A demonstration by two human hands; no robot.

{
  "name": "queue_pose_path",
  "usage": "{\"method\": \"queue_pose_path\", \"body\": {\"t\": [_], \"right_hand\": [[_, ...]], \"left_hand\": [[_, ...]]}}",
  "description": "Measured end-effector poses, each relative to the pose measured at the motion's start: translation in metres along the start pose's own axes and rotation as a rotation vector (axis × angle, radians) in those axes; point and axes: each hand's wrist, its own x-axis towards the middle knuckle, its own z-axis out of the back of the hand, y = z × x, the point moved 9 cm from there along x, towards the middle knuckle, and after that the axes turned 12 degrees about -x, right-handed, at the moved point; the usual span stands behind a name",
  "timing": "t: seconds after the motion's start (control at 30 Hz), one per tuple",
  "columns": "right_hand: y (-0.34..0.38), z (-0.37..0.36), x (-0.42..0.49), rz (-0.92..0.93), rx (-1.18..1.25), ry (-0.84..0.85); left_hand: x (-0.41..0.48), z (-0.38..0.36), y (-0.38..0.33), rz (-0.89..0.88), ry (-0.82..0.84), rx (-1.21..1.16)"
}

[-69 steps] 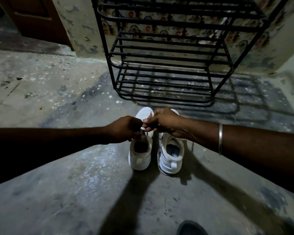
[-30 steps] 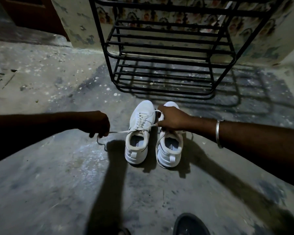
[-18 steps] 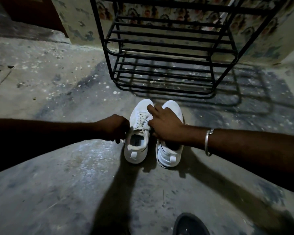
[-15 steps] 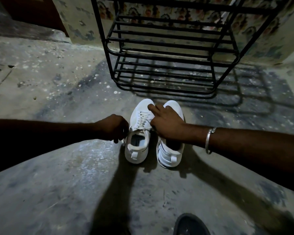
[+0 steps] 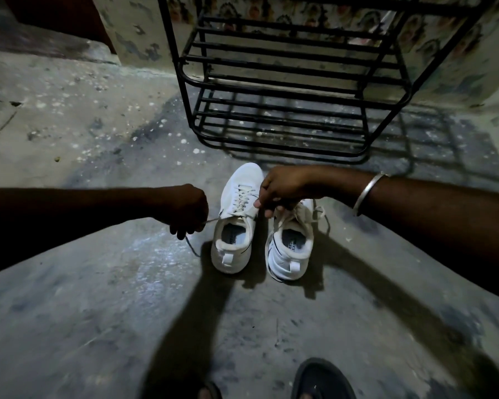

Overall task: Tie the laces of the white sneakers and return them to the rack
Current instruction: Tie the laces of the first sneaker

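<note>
Two white sneakers stand side by side on the concrete floor, toes toward the rack. The left sneaker (image 5: 236, 220) has its laces crossed over the tongue. My left hand (image 5: 186, 207) is closed on one lace end, drawn out to the left of that shoe, with the tail hanging below the fist. My right hand (image 5: 283, 188) pinches the other lace end above the gap between the shoes and hides the toe of the right sneaker (image 5: 290, 243). The right sneaker's laces lie loose at its side.
A black metal shoe rack (image 5: 285, 90) with bare bar shelves stands just beyond the sneakers against a patterned wall. A dark doorway is at the top left. The toe of a dark sandal (image 5: 320, 380) shows at the bottom edge.
Both hands were bunched at the left sneaker's tongue; now they have moved apart, the left out to the left and the right up and right, stretching the lace between them.
</note>
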Motion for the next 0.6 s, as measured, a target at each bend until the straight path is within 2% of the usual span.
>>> {"method": "queue_pose_path", "body": {"t": [0.17, 0.3, 0.37, 0.4, 0.47, 0.6], "right_hand": [[0.001, -0.014, 0.003, -0.039, 0.418, 0.097], [0.006, -0.023, 0.007, -0.024, 0.590, 0.079], [0.010, -0.025, 0.008, 0.011, 0.665, 0.047], [0.012, -0.027, 0.008, 0.025, 0.691, 0.026], [0.009, -0.031, 0.010, 0.041, 0.732, -0.018], [0.008, -0.039, 0.009, 0.087, 0.819, -0.038]], "left_hand": [[-0.010, 0.000, -0.036, -0.042, -0.036, 0.268], [-0.013, -0.003, -0.054, -0.011, 0.087, 0.236], [-0.013, -0.002, -0.070, -0.125, 0.116, 0.256], [-0.012, 0.003, -0.077, -0.193, 0.080, 0.238], [-0.012, 0.015, -0.088, -0.297, -0.011, 0.087], [-0.005, 0.041, -0.074, -0.304, -0.165, -0.448]]}}
